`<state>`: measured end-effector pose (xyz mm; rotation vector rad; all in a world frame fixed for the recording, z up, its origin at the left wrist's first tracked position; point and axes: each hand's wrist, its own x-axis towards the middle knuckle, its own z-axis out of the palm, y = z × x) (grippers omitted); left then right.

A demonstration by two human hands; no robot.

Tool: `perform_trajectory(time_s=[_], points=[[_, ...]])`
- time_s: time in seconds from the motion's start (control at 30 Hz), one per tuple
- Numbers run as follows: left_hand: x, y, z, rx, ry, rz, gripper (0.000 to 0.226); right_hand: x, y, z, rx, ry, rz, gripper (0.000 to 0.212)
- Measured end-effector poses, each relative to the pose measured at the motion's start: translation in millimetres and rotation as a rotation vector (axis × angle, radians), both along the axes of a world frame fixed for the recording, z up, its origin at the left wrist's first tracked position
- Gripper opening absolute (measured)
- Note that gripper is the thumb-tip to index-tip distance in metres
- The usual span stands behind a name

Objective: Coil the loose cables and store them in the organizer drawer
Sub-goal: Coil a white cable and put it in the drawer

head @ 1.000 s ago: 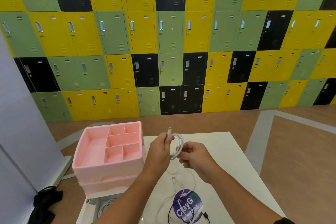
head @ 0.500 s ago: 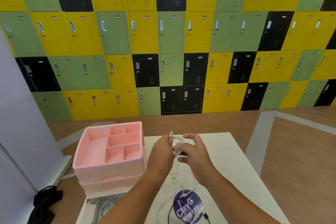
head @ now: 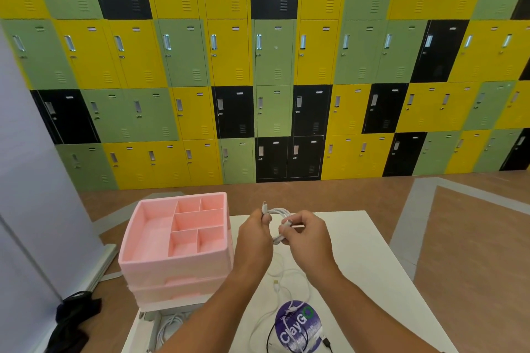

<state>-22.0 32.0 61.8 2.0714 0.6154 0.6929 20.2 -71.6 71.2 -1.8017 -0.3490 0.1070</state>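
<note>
While gripping cable coil [head: 279, 211] in left hand [head: 254, 235] and right hand [head: 309, 233], hovers beyond and right of drawer [head: 143, 324] at surface's [head: 361, 255] near-left corner.

white cable [head: 282, 212] is partly coiled into a small loop, held up off the counter [head: 372, 252] between the left hand [head: 255, 235] and right hand [head: 307, 235]. one plug pokes up on top and the loose tail trails down onto the counter. black cable [head: 326, 341] lies loose near the front edge. pink organizer [head: 177, 264] sits at the left, its bottom drawer [head: 143, 321] pulled out with white cabling [head: 169, 325] in it.
</note>
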Motion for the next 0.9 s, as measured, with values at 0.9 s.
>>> perform_trajectory(time_s=[0.9], points=[[-33.4,42.9,-13.2,-0.585,-0.116,-0.146,0.017,12.9,6.9,-7.5,0.300,0.461,0.095,0.016]])
